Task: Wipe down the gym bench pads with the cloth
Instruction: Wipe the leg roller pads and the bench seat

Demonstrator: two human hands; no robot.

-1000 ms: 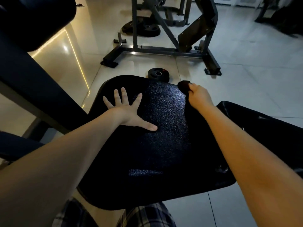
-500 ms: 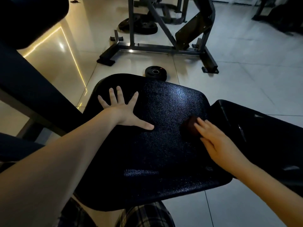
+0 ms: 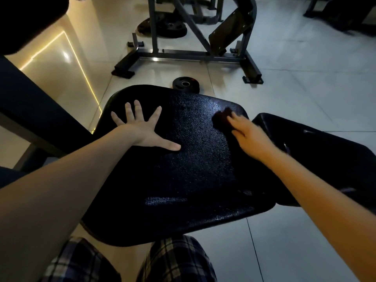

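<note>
A black textured bench pad fills the middle of the head view. A second black pad adjoins it on the right. My left hand lies flat on the pad's far left part, fingers spread wide. My right hand, blurred by motion, presses a small dark cloth against the pad near its far right corner. Its fingers lie stretched over the cloth.
A small weight plate lies on the tiled floor just beyond the pad. A steel machine frame stands further back, with larger plates behind it. A dark padded beam runs along the left. My plaid-clad legs are below.
My right hand swept the cloth from the pad's far right corner back toward me, then forward again to that corner. My left hand stayed spread on the pad.
</note>
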